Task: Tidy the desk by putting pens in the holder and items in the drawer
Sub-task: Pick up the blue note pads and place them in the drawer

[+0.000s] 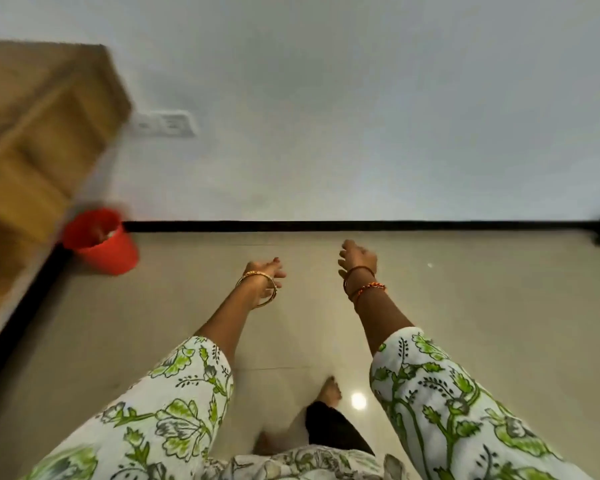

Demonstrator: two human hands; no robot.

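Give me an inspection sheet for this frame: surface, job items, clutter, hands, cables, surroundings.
Surface: glossy beige tiled floor; no desktop in view.
Job's things: nothing seen; no pens, holder or open drawer visible.
Clutter: red bucket on the floor by the wooden furniture, blurred.
Grippers: left hand and right hand both stretched forward, fingers loose, holding nothing.
Cables: nothing seen; a wall socket beside the furniture.
Surroundings: pale wall, black skirting, bare foot below.
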